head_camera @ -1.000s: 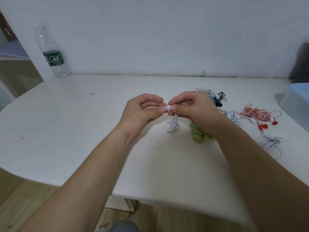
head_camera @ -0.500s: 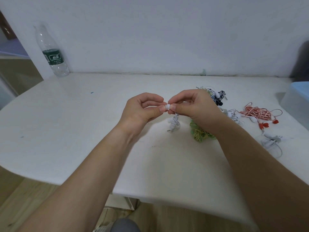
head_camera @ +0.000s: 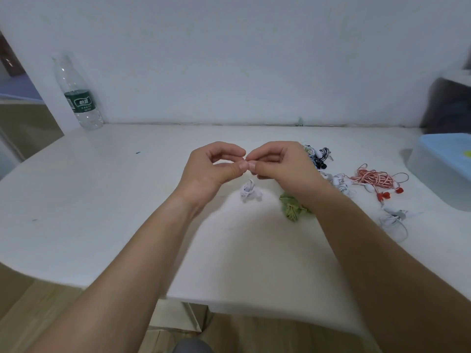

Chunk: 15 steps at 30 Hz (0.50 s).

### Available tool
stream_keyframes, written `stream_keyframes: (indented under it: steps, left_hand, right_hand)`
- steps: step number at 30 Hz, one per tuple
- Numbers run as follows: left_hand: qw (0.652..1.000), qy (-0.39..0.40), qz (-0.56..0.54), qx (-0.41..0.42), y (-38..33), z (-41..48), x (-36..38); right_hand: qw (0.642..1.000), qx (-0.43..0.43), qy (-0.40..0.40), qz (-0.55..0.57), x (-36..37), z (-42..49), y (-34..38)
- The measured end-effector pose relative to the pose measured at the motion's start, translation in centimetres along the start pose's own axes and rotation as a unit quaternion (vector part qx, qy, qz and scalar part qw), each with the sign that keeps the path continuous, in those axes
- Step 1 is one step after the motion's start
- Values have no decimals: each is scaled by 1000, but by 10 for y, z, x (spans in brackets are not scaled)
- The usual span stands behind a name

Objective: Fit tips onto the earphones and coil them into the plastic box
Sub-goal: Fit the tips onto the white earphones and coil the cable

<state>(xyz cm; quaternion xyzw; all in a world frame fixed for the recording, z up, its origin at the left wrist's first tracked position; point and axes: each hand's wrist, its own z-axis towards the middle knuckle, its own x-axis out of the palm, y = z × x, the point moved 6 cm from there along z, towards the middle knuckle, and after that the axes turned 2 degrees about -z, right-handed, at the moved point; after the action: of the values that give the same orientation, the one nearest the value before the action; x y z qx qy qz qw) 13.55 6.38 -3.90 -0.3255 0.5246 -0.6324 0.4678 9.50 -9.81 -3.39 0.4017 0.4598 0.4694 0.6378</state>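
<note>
Red-white striped earphones (head_camera: 374,178); green-labelled bottle (head_camera: 80,103)

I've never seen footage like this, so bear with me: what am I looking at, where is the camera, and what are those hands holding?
No machine here: a person wears a camera on the head, looking down at their bare arms. The left hand and right hand meet fingertip to fingertip above a white table; what their grip pinches is hidden. Below them are a white earphone bundle and a green bundle, with red-and-white earphones to the right. A plastic box sits at the right edge, a water bottle far left.
</note>
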Motion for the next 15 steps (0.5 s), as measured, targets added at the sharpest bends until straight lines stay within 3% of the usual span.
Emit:
stream_keyframes:
  steps: [6,9,15]
  left_hand:
    - [997,-43,-24,63,-48,3,8]
    - [995,-25,-51,86,-68,5,31]
    - [994,15,-72,86,-80,2,97]
  right_hand:
    - [999,8,-5,-31,-9,-3,42]
    - [999,41,18,-3,-25,-17,50]
    - [991,67,13,-113,-92,-59,52]
